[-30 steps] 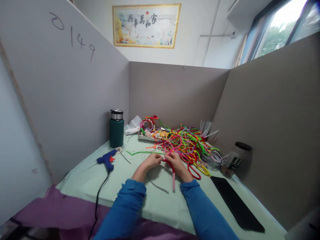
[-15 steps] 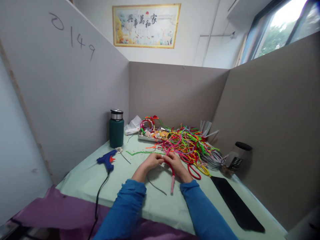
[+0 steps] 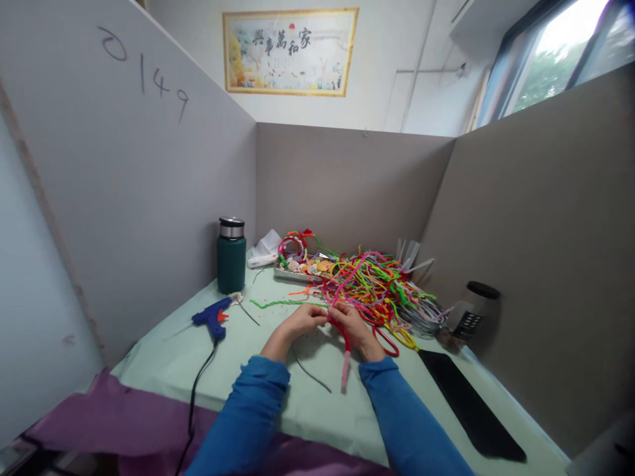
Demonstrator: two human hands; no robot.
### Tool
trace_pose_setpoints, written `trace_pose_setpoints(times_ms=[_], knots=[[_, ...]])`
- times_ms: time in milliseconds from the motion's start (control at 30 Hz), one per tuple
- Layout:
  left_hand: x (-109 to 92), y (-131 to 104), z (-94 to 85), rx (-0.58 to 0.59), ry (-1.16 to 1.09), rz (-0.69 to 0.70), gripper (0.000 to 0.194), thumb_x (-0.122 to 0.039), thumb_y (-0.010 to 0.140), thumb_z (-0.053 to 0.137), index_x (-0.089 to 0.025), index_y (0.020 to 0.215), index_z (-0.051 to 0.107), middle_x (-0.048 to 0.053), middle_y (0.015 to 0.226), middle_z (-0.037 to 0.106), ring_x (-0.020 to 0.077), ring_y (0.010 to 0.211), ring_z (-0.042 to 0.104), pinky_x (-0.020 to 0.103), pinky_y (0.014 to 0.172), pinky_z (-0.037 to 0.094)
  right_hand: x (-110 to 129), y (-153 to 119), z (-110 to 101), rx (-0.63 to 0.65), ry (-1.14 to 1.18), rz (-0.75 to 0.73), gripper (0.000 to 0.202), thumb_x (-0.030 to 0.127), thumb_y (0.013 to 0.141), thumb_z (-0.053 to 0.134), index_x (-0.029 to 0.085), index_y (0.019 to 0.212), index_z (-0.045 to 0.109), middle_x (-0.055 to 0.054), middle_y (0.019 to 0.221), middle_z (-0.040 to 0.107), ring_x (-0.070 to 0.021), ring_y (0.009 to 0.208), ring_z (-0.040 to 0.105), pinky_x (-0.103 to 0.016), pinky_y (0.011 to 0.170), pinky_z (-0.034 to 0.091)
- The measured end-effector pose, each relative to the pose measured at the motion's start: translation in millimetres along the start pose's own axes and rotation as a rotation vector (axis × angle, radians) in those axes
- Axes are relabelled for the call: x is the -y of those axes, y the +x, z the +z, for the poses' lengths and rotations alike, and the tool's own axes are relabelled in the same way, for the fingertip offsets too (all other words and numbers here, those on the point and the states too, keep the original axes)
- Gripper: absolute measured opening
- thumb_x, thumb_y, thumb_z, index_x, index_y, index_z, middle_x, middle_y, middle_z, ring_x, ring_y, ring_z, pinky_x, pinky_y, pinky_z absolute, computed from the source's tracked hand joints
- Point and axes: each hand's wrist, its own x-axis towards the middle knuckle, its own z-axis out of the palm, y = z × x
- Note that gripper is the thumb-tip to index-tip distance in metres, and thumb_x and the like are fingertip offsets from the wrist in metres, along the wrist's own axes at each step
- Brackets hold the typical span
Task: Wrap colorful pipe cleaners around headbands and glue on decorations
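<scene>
Both hands meet over the middle of the table, pinching a red and pink pipe cleaner [image 3: 346, 344]. My left hand [image 3: 306, 320] is closed, its fingertips at the upper end of the red part. My right hand [image 3: 350, 322] is closed round the same piece, and the pink end hangs down below it, tilted slightly. A pink strand rises above the fingers toward the pile. The exact grip is partly hidden by the fingers. A thin grey wire [image 3: 313, 374] lies on the table below my hands, and a green pipe cleaner [image 3: 278, 303] lies just beyond them.
A heap of coloured pipe cleaners [image 3: 372, 281] is at the back, beside a metal tray [image 3: 297, 276] of small decorations. On the left are a blue glue gun [image 3: 213, 318] and green bottle [image 3: 231, 261]. A black phone-like slab [image 3: 469, 403] and jar [image 3: 471, 314] are right.
The hanging red and pink piece has shifted slightly right and down, with my right hand moving a little to the right. My left hand has stayed nearly in place.
</scene>
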Motion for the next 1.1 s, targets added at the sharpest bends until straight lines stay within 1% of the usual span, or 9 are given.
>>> trace_pose_setpoints(times_ms=[67, 200, 367, 533, 633, 800, 933, 1033, 1100], knots=[[0.8, 0.4, 0.1, 0.0, 0.001, 0.011, 0.015, -0.027, 0.066, 0.065, -0.012, 0.065, 0.061, -0.003, 0.056, 0.047, 0.0078, 0.051, 0.035, 0.024, 0.052, 0.026, 2.3, -0.5, 1.9, -0.009, -0.013, -0.014, 0.035, 0.046, 0.064, 0.077, 0.018, 0.064, 0.057, 0.004, 0.059, 0.05, -0.0093, 0.053, 0.041, -0.023, 0.051, 0.031], [2.7, 1.2, -0.6, -0.008, 0.004, -0.02, 0.011, -0.022, 0.066, 0.064, -0.012, 0.071, 0.064, -0.003, 0.055, 0.048, 0.0072, 0.048, 0.035, 0.024, 0.05, 0.026, 4.3, 0.3, 2.0, -0.023, -0.066, -0.019, 0.036, 0.048, 0.062, 0.076, 0.018, 0.061, 0.056, 0.004, 0.056, 0.048, -0.0089, 0.051, 0.038, -0.024, 0.05, 0.028], [9.1, 4.0, -1.5, -0.061, 0.002, -0.065, 0.015, -0.022, 0.063, 0.068, -0.012, 0.075, 0.065, -0.003, 0.054, 0.05, 0.0069, 0.045, 0.038, 0.023, 0.047, 0.026, 2.8, 1.8, 1.4, -0.034, -0.119, -0.009, 0.039, 0.049, 0.061, 0.076, 0.018, 0.057, 0.053, 0.006, 0.052, 0.043, -0.0082, 0.048, 0.034, -0.023, 0.047, 0.025], [18.0, 9.0, -0.6, -0.09, 0.004, -0.038, 0.018, -0.026, 0.063, 0.071, -0.012, 0.073, 0.067, -0.001, 0.057, 0.054, 0.0073, 0.046, 0.04, 0.023, 0.048, 0.028, 0.3, 2.8, 1.1, -0.044, -0.144, -0.024, 0.038, 0.05, 0.062, 0.074, 0.017, 0.058, 0.055, 0.005, 0.052, 0.045, -0.0083, 0.049, 0.035, -0.024, 0.047, 0.024], [22.6, 12.3, -0.4, -0.086, 0.041, -0.018, 0.018, -0.028, 0.064, 0.07, -0.012, 0.069, 0.068, 0.001, 0.057, 0.055, 0.008, 0.048, 0.041, 0.024, 0.049, 0.029, -2.9, 3.6, -0.6, -0.041, -0.146, -0.014, 0.037, 0.049, 0.064, 0.073, 0.017, 0.059, 0.055, 0.005, 0.054, 0.046, -0.0086, 0.05, 0.036, -0.024, 0.048, 0.025], [28.5, 16.0, -1.7, -0.101, 0.084, 0.031, 0.015, -0.027, 0.063, 0.071, -0.012, 0.067, 0.069, 0.001, 0.058, 0.056, 0.0089, 0.051, 0.041, 0.025, 0.053, 0.031, -10.6, 5.6, -5.2, -0.046, -0.143, 0.023, 0.036, 0.047, 0.066, 0.072, 0.018, 0.062, 0.053, 0.006, 0.055, 0.044, -0.0087, 0.05, 0.037, -0.024, 0.049, 0.027], [28.2, 15.8, -2.1, -0.067, 0.093, 0.065, 0.019, -0.03, 0.065, 0.069, -0.012, 0.07, 0.07, 0.002, 0.061, 0.058, 0.01, 0.054, 0.044, 0.025, 0.056, 0.032, -12.5, 5.6, -6.8, -0.021, -0.119, 0.049, 0.033, 0.046, 0.068, 0.071, 0.018, 0.064, 0.054, 0.005, 0.057, 0.046, -0.009, 0.05, 0.039, -0.024, 0.049, 0.028], [25.7, 14.4, -1.2, -0.029, 0.097, 0.073, 0.021, -0.032, 0.067, 0.067, -0.011, 0.071, 0.071, 0.001, 0.061, 0.057, 0.0098, 0.054, 0.042, 0.025, 0.056, 0.032, -11.1, 4.5, -6.2, 0.0, -0.109, 0.046, 0.03, 0.043, 0.067, 0.071, 0.018, 0.064, 0.056, 0.005, 0.057, 0.048, -0.009, 0.05, 0.04, -0.024, 0.048, 0.029], [24.6, 14.0, -0.7, -0.028, 0.102, 0.073, 0.022, -0.032, 0.068, 0.066, -0.011, 0.071, 0.07, 0.001, 0.061, 0.057, 0.0097, 0.054, 0.042, 0.025, 0.056, 0.032, -10.1, 3.9, -5.5, 0.018, -0.091, 0.058, 0.028, 0.042, 0.068, 0.071, 0.018, 0.066, 0.058, 0.004, 0.059, 0.05, -0.0093, 0.05, 0.041, -0.024, 0.049, 0.029]])
